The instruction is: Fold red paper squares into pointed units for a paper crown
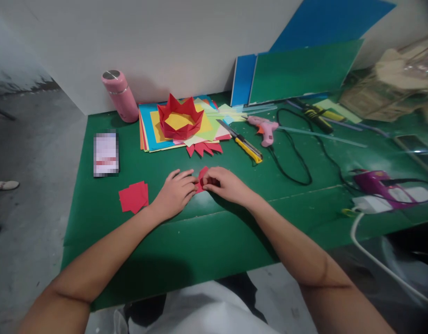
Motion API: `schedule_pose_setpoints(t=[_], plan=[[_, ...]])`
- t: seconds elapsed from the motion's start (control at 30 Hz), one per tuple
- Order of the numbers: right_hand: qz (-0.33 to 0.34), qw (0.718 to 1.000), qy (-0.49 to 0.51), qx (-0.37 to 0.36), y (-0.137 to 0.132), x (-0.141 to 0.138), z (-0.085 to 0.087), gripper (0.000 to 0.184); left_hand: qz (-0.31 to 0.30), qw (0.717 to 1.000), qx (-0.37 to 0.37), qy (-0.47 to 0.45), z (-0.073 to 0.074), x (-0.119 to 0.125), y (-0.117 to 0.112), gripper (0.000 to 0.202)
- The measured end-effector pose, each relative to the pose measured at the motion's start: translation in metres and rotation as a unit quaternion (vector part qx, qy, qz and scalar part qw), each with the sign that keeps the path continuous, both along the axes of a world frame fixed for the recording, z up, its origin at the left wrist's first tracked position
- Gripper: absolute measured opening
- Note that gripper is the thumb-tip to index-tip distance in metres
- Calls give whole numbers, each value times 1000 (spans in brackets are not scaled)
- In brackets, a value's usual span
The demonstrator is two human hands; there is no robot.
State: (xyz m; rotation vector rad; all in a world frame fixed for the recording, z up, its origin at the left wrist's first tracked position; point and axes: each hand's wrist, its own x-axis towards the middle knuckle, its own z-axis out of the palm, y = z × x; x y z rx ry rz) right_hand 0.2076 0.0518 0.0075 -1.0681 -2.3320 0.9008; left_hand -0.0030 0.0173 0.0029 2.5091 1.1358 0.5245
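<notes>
A small piece of red paper, partly folded, is between my two hands on the green tabletop. From its left side, my left hand holds the edge with thumb and index finger, the other fingers stretched loosely forward. My right hand pinches the paper from the right, fingers curled and partly covering it. A few flat red paper squares lie left of my left hand. Beyond my hands, several pointed red folded pieces lie by the paper stack. A red folded-paper ring with pointed tips stands on that stack.
Sheets of coloured paper are piled at the back, beside a pink bottle. Right of them lie a yellow utility knife and a pink glue gun with its black cord. A purple device sits far right.
</notes>
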Motion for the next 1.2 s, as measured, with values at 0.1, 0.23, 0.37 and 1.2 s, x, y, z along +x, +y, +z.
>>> schedule_pose_setpoints(t=[0.1, 0.23, 0.37, 1.2], plan=[[8, 1000, 1, 6, 0, 0, 1, 10, -6, 1000, -9, -4, 0, 0, 1, 20], [13, 1000, -1, 12, -1, 1, 2, 10, -14, 1000, -9, -4, 2, -2, 0, 24], [22, 1000, 1, 15, 1, 3, 0, 7, -56, 998, 10, -10, 5, -7, -1, 26], [97, 990, 9, 100, 6, 9, -3, 13, -74, 992, -64, -85, 0, -20, 10, 32]])
